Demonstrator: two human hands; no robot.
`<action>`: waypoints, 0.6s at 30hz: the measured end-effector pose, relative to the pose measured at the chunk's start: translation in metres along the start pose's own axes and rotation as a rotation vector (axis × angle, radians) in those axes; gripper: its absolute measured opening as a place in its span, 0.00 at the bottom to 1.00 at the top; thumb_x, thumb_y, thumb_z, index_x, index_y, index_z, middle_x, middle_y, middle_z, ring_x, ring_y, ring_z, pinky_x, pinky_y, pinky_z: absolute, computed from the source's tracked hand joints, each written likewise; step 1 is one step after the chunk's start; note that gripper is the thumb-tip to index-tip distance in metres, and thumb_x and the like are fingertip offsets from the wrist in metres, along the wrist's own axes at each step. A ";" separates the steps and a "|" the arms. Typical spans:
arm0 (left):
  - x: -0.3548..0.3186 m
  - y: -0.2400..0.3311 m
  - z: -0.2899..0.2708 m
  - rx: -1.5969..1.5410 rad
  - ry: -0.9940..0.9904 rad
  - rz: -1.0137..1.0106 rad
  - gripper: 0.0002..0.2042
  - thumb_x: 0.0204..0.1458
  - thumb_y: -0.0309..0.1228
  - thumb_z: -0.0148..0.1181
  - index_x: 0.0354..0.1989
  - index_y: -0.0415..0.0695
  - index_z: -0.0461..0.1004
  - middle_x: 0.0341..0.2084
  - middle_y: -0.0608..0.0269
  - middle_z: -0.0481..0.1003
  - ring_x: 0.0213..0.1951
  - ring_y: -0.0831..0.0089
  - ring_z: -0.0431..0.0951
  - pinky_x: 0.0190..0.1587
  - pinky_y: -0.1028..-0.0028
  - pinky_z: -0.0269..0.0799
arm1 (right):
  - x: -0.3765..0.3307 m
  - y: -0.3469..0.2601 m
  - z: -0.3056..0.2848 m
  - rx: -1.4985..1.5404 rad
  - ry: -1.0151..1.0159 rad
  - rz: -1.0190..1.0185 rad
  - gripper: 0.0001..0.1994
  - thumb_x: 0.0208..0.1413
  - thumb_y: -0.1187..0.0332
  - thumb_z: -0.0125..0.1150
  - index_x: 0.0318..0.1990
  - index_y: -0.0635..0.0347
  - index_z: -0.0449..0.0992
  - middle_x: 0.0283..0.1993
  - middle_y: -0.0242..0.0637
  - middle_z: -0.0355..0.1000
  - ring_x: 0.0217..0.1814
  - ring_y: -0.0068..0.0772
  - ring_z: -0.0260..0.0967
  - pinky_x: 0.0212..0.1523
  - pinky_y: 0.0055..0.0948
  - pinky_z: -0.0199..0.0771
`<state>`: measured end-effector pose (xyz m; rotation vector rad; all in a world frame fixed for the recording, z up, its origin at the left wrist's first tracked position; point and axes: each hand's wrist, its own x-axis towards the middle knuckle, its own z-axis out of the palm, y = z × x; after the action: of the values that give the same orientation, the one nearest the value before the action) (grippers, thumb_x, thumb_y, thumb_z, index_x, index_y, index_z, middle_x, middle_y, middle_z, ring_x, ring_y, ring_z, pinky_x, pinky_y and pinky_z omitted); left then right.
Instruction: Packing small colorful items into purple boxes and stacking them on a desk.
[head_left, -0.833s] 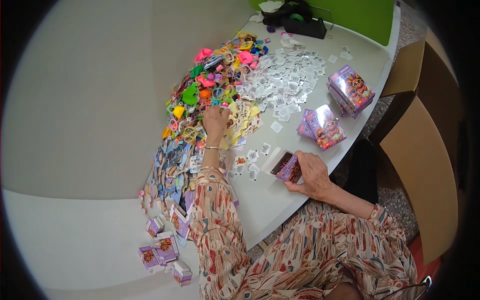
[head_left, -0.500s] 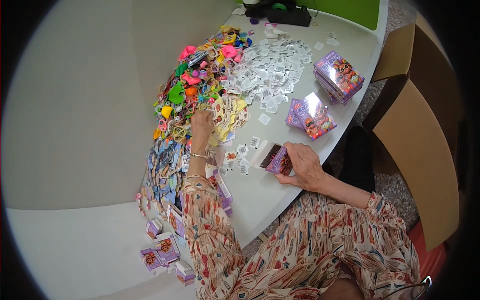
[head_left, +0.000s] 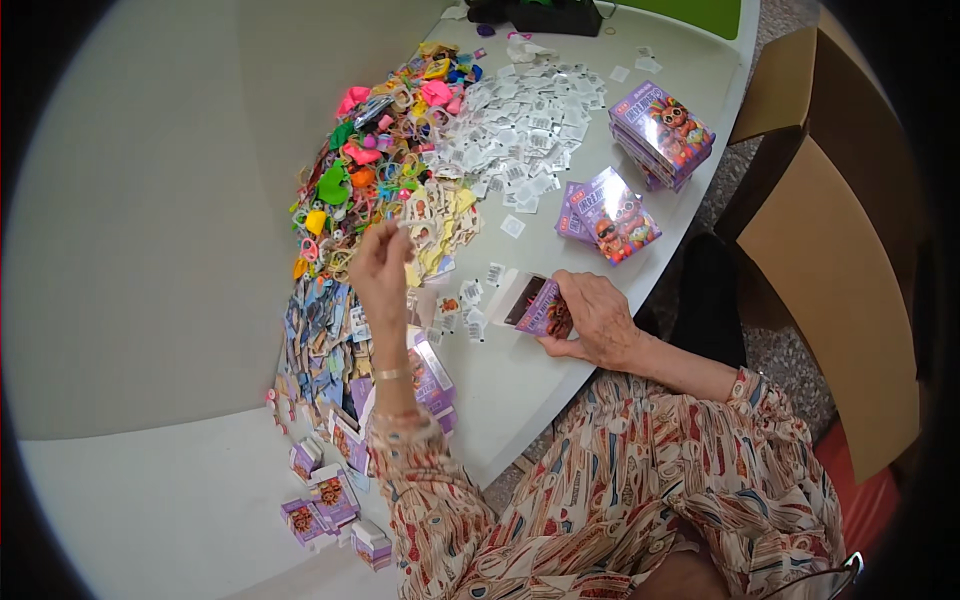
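My right hand (head_left: 600,318) grips a small purple printed box (head_left: 543,310) near the table's front edge. The box's end stands open toward the left, with a pale flap out and a dark inside. My left hand (head_left: 382,265) is raised over the edge of the heap of colourful small trinkets (head_left: 350,180), its fingers pinched together. What they hold, if anything, is too small to make out. Close by lie yellow cut-out cards (head_left: 455,225) and a pile of small white packets (head_left: 520,120). A few loose packets (head_left: 474,323) lie between my hands.
A stack of purple boxes (head_left: 660,140) stands at the right, with two more boxes (head_left: 615,218) nearer. Empty-looking cartons (head_left: 330,490) lie at the lower left. Blue-grey flat pieces (head_left: 320,335) are heaped along the wall. An open cardboard box (head_left: 830,280) stands beyond the table's right edge.
My left hand has lifted from the trinket heap and moved slightly left and nearer. The right hand still holds the box; the whole view has shifted a little.
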<state>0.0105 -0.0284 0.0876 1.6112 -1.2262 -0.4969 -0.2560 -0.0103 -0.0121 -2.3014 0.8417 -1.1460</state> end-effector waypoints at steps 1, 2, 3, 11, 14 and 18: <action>-0.020 0.022 0.006 -0.018 -0.004 0.002 0.07 0.54 0.23 0.59 0.41 0.36 0.76 0.27 0.66 0.75 0.29 0.81 0.73 0.34 0.80 0.69 | 0.000 -0.001 0.002 0.000 -0.016 0.009 0.39 0.34 0.59 0.73 0.53 0.70 0.61 0.35 0.45 0.65 0.37 0.46 0.65 0.40 0.39 0.66; -0.040 0.037 0.012 -0.038 -0.010 0.006 0.07 0.54 0.22 0.59 0.41 0.36 0.75 0.27 0.65 0.75 0.29 0.81 0.73 0.35 0.80 0.69 | 0.001 -0.001 0.004 -0.003 -0.030 0.019 0.39 0.34 0.59 0.73 0.53 0.70 0.61 0.35 0.45 0.64 0.37 0.46 0.65 0.40 0.39 0.66; -0.059 0.045 0.010 0.064 -0.020 0.048 0.08 0.53 0.22 0.60 0.42 0.36 0.75 0.28 0.65 0.75 0.30 0.80 0.73 0.36 0.80 0.69 | 0.003 -0.005 0.004 0.004 -0.032 0.011 0.39 0.34 0.59 0.73 0.53 0.70 0.61 0.35 0.45 0.64 0.37 0.46 0.65 0.40 0.39 0.66; -0.106 0.046 0.043 0.477 -0.001 0.379 0.10 0.47 0.18 0.61 0.38 0.39 0.74 0.33 0.58 0.75 0.37 0.61 0.72 0.42 0.67 0.66 | 0.002 -0.007 0.004 0.004 -0.020 -0.002 0.39 0.35 0.59 0.73 0.53 0.69 0.60 0.36 0.45 0.64 0.38 0.46 0.66 0.41 0.39 0.67; -0.110 0.043 0.048 0.568 0.010 0.421 0.11 0.46 0.17 0.62 0.39 0.41 0.74 0.34 0.59 0.75 0.39 0.62 0.72 0.44 0.66 0.64 | 0.001 -0.006 0.004 -0.004 -0.038 0.012 0.39 0.35 0.59 0.73 0.53 0.69 0.60 0.36 0.45 0.64 0.38 0.46 0.66 0.40 0.38 0.67; -0.115 0.042 0.054 0.680 0.045 0.558 0.13 0.44 0.18 0.63 0.40 0.42 0.75 0.35 0.61 0.75 0.41 0.61 0.72 0.46 0.64 0.61 | 0.001 -0.005 0.005 -0.012 -0.030 0.013 0.38 0.35 0.59 0.73 0.53 0.69 0.60 0.36 0.44 0.64 0.37 0.45 0.66 0.40 0.38 0.66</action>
<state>-0.0980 0.0498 0.0752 1.6879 -1.8461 0.3487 -0.2503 -0.0072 -0.0115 -2.3134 0.8538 -1.1013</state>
